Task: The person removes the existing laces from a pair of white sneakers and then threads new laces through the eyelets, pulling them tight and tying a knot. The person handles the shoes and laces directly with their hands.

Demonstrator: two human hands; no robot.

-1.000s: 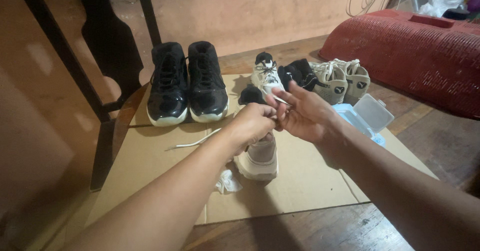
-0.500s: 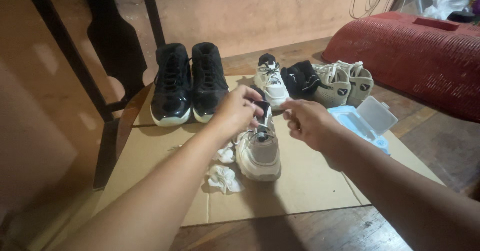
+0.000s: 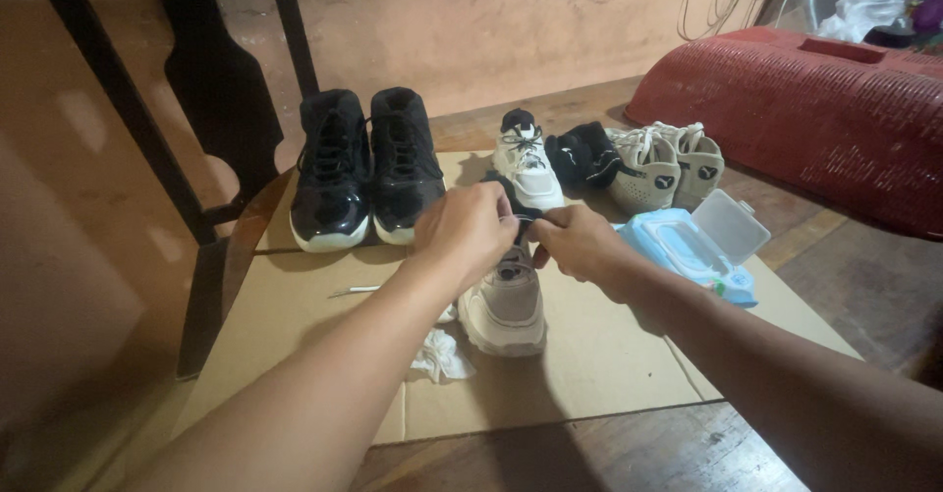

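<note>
A crumpled wipe (image 3: 439,355) lies nearest, below the hands; the beige sneaker (image 3: 504,305) sits under them on cardboard (image 3: 609,355); left hand (image 3: 467,232) and right hand (image 3: 580,245) pinch its lace (image 3: 523,219) shut between them; right of the grip, a wipes pack (image 3: 693,246); beyond, black boots (image 3: 363,168).

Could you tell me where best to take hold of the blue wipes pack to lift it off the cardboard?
Probably grip the wipes pack across its long sides, from above. It lies flat, its clear lid stands open at the far end, so avoid that; the right hand is nearest.
</note>
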